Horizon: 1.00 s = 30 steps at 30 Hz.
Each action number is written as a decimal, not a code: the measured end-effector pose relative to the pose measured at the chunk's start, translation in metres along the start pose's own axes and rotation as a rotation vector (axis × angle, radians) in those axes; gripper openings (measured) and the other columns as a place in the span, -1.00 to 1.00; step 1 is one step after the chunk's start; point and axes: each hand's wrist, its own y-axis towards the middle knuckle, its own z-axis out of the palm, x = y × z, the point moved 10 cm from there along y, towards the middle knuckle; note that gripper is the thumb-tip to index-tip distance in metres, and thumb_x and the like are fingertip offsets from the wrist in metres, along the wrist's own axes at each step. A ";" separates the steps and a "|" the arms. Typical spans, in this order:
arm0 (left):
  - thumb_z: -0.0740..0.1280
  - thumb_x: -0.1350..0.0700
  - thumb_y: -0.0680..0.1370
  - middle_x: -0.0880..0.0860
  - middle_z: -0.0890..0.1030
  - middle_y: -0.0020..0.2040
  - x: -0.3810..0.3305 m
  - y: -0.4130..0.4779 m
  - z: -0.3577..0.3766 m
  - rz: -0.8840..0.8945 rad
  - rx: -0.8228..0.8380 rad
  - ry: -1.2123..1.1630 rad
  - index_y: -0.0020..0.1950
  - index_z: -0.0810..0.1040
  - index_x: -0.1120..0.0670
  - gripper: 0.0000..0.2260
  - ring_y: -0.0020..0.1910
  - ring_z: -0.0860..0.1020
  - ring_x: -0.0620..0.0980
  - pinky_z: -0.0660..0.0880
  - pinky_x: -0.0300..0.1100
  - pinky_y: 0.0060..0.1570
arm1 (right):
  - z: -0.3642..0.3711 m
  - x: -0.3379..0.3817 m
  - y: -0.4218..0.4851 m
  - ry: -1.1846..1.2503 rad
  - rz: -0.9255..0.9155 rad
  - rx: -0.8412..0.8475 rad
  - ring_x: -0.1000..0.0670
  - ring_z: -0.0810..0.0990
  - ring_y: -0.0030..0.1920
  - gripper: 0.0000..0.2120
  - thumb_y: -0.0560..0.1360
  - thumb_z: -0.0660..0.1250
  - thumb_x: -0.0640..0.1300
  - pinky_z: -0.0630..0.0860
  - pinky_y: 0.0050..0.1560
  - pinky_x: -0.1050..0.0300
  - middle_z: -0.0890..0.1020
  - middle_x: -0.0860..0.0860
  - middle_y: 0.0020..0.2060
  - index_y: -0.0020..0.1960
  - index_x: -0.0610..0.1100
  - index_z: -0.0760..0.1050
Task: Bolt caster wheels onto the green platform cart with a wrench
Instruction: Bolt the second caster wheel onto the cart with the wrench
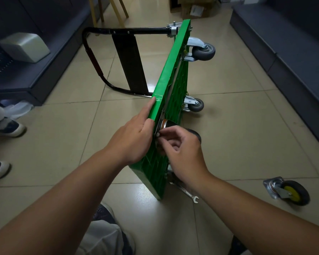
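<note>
The green platform cart (171,70) stands on its long edge on the tiled floor, its ribbed underside facing right. My left hand (134,137) grips the cart's upper edge, index finger stretched along it. My right hand (180,148) pinches a small bolt or nut at the mounting plate of a caster (168,125) held against the underside near me. Two grey casters (203,51) (194,104) are fixed farther along. A silver open-end wrench (189,194) lies on the floor under my right wrist. A loose yellow-hub caster (288,192) lies at the right.
The cart's black folding handle (122,32) lies on the floor to the left. Dark benches (293,57) run along both sides. Another person's shoes (6,127) stand at the left edge. Cardboard boxes (193,10) and wooden legs sit at the far end.
</note>
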 end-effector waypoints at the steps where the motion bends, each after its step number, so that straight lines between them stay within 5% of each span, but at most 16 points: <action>1: -0.04 0.00 0.73 0.07 0.39 0.50 0.000 0.000 0.000 -0.004 0.000 0.001 0.61 -0.10 -0.37 -0.50 0.00 0.50 0.02 0.41 -0.01 -0.06 | 0.000 -0.003 0.002 0.034 0.034 -0.003 -0.05 0.69 -0.23 -0.92 0.53 0.44 -0.28 0.65 -0.18 0.10 0.70 -0.07 -0.22 0.02 -0.19 0.63; 5: -0.05 0.00 0.73 0.09 0.48 0.37 0.002 0.000 0.002 -0.009 0.001 0.016 0.61 -0.13 -0.38 -0.49 -0.17 0.44 -0.10 0.33 -0.03 -0.17 | 0.005 -0.009 0.007 0.056 0.145 0.020 -0.03 0.68 -0.35 -0.88 0.56 0.42 -0.17 0.60 -0.30 0.12 0.69 -0.14 -0.30 -0.08 -0.23 0.62; 12: -0.05 -0.01 0.73 0.03 0.33 0.57 -0.001 -0.001 -0.002 0.012 0.002 0.002 0.62 -0.11 -0.36 -0.50 0.15 0.50 0.01 0.49 0.05 0.13 | -0.002 0.006 0.008 -0.083 0.055 -0.010 -0.01 0.67 -0.29 -0.88 0.51 0.48 -0.09 0.67 -0.19 0.04 0.67 -0.08 -0.26 -0.01 -0.10 0.60; 16: -0.04 0.00 0.73 0.05 0.38 0.53 -0.003 -0.002 -0.001 0.005 -0.009 0.011 0.62 -0.11 -0.35 -0.50 0.10 0.51 0.01 0.45 -0.01 0.01 | 0.000 -0.002 0.003 0.012 0.094 0.000 0.02 0.68 -0.25 -0.87 0.49 0.48 -0.28 0.67 -0.11 0.10 0.71 -0.11 -0.22 0.03 -0.19 0.63; 20: -0.04 0.01 0.73 0.08 0.45 0.44 -0.002 -0.001 0.001 -0.003 -0.010 0.022 0.63 -0.11 -0.34 -0.49 -0.05 0.48 0.00 0.35 -0.04 -0.14 | 0.001 -0.008 0.004 0.018 0.161 0.008 -0.05 0.70 -0.36 -0.83 0.56 0.43 -0.14 0.68 -0.21 -0.01 0.70 -0.09 -0.37 -0.13 -0.23 0.64; 25: -0.05 0.01 0.73 0.05 0.35 0.54 -0.002 -0.001 0.000 0.016 0.007 0.012 0.63 -0.12 -0.34 -0.49 0.10 0.52 0.01 0.49 0.03 0.08 | 0.001 -0.003 0.006 -0.170 0.092 0.003 -0.01 0.70 -0.32 -0.76 0.58 0.38 0.02 0.67 -0.21 -0.09 0.69 -0.04 -0.34 -0.13 -0.13 0.63; 30: -0.04 0.01 0.73 0.05 0.34 0.56 0.000 -0.001 -0.001 0.005 -0.005 0.010 0.62 -0.09 -0.36 -0.49 0.18 0.47 0.03 0.42 0.01 0.09 | 0.002 -0.001 0.000 0.072 0.071 0.004 0.02 0.64 -0.25 -0.89 0.51 0.44 -0.30 0.66 -0.13 0.10 0.68 -0.14 -0.19 0.02 -0.18 0.60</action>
